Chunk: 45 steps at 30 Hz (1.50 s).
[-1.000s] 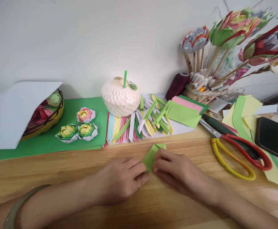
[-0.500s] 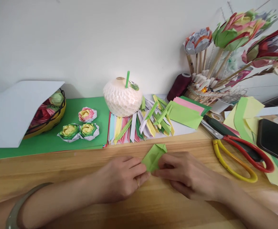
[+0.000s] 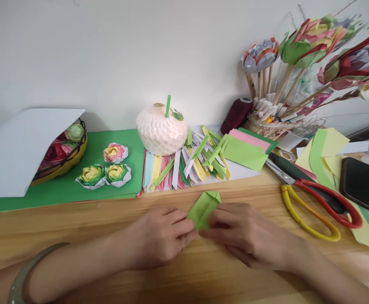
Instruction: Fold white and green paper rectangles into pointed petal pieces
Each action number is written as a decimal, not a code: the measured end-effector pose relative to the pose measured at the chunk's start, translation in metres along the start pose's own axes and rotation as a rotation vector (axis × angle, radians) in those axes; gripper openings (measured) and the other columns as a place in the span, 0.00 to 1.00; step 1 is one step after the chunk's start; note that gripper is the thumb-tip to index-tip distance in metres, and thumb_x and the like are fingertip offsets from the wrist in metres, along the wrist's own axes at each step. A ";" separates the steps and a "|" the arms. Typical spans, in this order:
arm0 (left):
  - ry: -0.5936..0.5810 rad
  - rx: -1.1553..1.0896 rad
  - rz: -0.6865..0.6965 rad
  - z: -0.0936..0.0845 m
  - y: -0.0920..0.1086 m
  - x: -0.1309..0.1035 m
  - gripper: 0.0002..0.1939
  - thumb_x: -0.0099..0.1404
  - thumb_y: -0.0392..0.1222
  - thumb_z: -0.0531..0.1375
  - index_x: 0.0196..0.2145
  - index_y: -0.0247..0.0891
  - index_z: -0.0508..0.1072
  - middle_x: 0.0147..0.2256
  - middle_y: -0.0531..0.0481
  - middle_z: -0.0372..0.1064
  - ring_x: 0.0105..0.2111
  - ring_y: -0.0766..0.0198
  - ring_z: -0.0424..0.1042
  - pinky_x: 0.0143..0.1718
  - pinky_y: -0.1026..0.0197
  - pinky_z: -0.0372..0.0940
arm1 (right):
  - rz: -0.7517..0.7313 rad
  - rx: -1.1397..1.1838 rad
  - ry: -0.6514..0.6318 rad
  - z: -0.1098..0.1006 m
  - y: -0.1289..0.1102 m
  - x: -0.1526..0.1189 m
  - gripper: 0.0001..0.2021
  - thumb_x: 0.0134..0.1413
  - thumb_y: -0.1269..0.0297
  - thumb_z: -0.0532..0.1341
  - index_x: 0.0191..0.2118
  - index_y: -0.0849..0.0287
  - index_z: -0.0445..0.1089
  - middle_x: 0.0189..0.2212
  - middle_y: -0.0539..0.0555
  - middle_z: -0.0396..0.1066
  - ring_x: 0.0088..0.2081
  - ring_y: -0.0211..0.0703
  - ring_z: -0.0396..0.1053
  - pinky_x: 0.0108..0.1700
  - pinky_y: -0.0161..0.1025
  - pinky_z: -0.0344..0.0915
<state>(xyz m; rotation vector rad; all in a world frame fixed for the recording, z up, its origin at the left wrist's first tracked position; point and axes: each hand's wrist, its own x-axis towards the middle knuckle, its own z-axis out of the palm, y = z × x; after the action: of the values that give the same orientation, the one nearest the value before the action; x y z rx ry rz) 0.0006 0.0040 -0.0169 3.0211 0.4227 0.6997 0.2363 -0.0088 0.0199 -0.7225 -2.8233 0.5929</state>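
Observation:
A small light-green piece of paper (image 3: pixel 202 207) with folded corners at its far end lies on the wooden table between my hands. My left hand (image 3: pixel 168 234) is closed on its left near edge, fingers pressed together. From the other side, my right hand (image 3: pixel 240 232) grips the near right edge with curled fingers, and its fingertips almost meet those of my left hand. The paper's near corner is partly hidden under the fingers. Just beyond it lies a spread of folded paper strips (image 3: pixel 200 158) in green, yellow, white and pink.
Scissors (image 3: pixel 311 207) with red and yellow handles lie to the right, beside a black phone (image 3: pixel 363 185). A white textured pot (image 3: pixel 162 131) stands behind the strips. Paper flowers (image 3: pixel 118 174) sit on green sheets (image 3: pixel 130 139) at the left, near a basket (image 3: pixel 77 152).
My right hand's fingers have shifted slightly on the paper's near right edge. My left hand keeps its hold, and the whole view has drifted a little.

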 end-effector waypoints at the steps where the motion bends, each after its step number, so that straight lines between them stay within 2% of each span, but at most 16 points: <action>1: -0.002 -0.001 -0.004 0.000 0.000 0.000 0.08 0.69 0.34 0.55 0.30 0.34 0.68 0.28 0.53 0.67 0.31 0.64 0.68 0.28 0.60 0.60 | -0.002 -0.008 -0.004 0.000 0.000 0.001 0.17 0.60 0.74 0.46 0.45 0.62 0.70 0.32 0.56 0.68 0.32 0.43 0.61 0.31 0.40 0.53; 7: 0.006 -0.046 -0.066 0.002 0.000 0.000 0.13 0.70 0.34 0.53 0.27 0.34 0.67 0.26 0.53 0.66 0.29 0.66 0.66 0.27 0.62 0.60 | -0.009 -0.033 -0.013 0.000 0.000 0.001 0.20 0.62 0.75 0.41 0.39 0.64 0.71 0.31 0.57 0.68 0.33 0.44 0.61 0.32 0.41 0.54; 13: 0.018 -0.069 -0.107 -0.001 0.001 0.002 0.14 0.70 0.35 0.52 0.26 0.35 0.67 0.26 0.54 0.65 0.26 0.67 0.65 0.26 0.62 0.60 | -0.022 -0.153 0.008 0.004 -0.001 0.001 0.16 0.67 0.69 0.44 0.48 0.61 0.68 0.31 0.53 0.68 0.31 0.42 0.59 0.28 0.40 0.50; 19: 0.010 -0.080 -0.093 -0.002 0.000 0.001 0.12 0.69 0.34 0.53 0.26 0.35 0.68 0.26 0.53 0.66 0.27 0.67 0.67 0.29 0.63 0.62 | -0.034 -0.248 0.056 0.000 -0.005 0.000 0.22 0.68 0.69 0.41 0.34 0.62 0.70 0.27 0.52 0.67 0.28 0.41 0.58 0.28 0.41 0.47; 25: -0.003 -0.040 -0.027 -0.001 -0.001 -0.002 0.11 0.68 0.34 0.54 0.28 0.35 0.70 0.27 0.52 0.68 0.28 0.67 0.68 0.31 0.63 0.64 | -0.057 -0.202 0.117 0.000 -0.001 -0.002 0.22 0.64 0.75 0.42 0.22 0.60 0.64 0.23 0.52 0.65 0.27 0.40 0.56 0.27 0.40 0.46; 31: 0.052 0.036 0.027 -0.003 -0.005 -0.001 0.09 0.68 0.32 0.54 0.31 0.33 0.72 0.28 0.51 0.71 0.32 0.65 0.70 0.38 0.60 0.67 | -0.039 -0.146 0.125 0.000 0.001 -0.002 0.16 0.60 0.76 0.45 0.30 0.61 0.68 0.29 0.55 0.69 0.32 0.43 0.61 0.33 0.39 0.55; 34: 0.112 0.168 0.018 -0.003 -0.008 0.000 0.07 0.66 0.30 0.56 0.32 0.32 0.73 0.33 0.48 0.73 0.36 0.61 0.71 0.40 0.56 0.68 | -0.030 -0.104 0.107 0.003 0.000 -0.002 0.13 0.58 0.74 0.48 0.31 0.62 0.69 0.30 0.55 0.69 0.32 0.43 0.61 0.32 0.40 0.56; 38: 0.165 0.209 0.004 -0.002 -0.009 0.001 0.05 0.66 0.31 0.57 0.35 0.31 0.74 0.36 0.48 0.73 0.37 0.60 0.71 0.39 0.57 0.69 | 0.004 -0.121 0.106 0.009 -0.002 0.000 0.12 0.60 0.72 0.50 0.40 0.64 0.70 0.30 0.55 0.69 0.31 0.43 0.60 0.30 0.40 0.54; 41: 0.113 0.135 0.045 -0.003 -0.007 0.002 0.08 0.68 0.31 0.54 0.37 0.30 0.74 0.35 0.48 0.74 0.36 0.61 0.71 0.37 0.58 0.69 | 0.042 -0.080 0.110 0.010 -0.005 0.002 0.12 0.60 0.71 0.50 0.42 0.63 0.70 0.30 0.55 0.68 0.31 0.43 0.61 0.31 0.39 0.55; 45: 0.054 0.105 0.052 -0.006 -0.007 0.006 0.15 0.71 0.31 0.48 0.38 0.29 0.74 0.36 0.46 0.74 0.35 0.60 0.72 0.35 0.56 0.70 | 0.065 0.077 0.103 0.007 -0.011 0.003 0.11 0.60 0.72 0.51 0.37 0.61 0.71 0.30 0.54 0.69 0.32 0.41 0.65 0.31 0.37 0.57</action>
<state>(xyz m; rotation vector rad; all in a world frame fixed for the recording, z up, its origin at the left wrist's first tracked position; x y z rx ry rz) 0.0008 0.0123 -0.0097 3.1278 0.3952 0.7881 0.2272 -0.0186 0.0184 -0.8091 -2.6763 0.6521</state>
